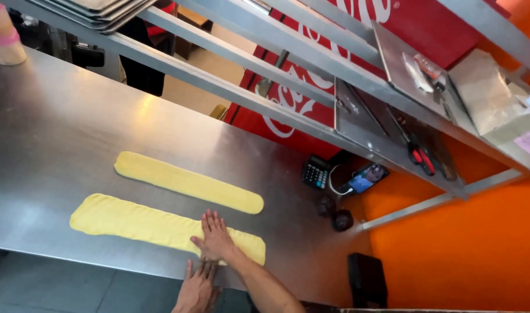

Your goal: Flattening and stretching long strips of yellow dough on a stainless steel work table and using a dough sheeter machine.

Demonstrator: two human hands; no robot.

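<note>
The right hand [214, 237] lies flat, fingers spread, on the near dough strip [160, 226], whose length runs leftward along the steel desk [44, 133]. The left hand [198, 287], also flat and holding nothing, sits at the desk's near edge just beside it.

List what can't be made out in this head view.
- Right end of the near dough strip: partly covered by the right hand.
- Left hand: cut off at the bottom edge, so its wrist and arm are out of view.
- Person behind the steel table: mostly hidden by shelf rails.
- Small screen: too small to make out.
- Items on the upper tray: blurred.
</note>
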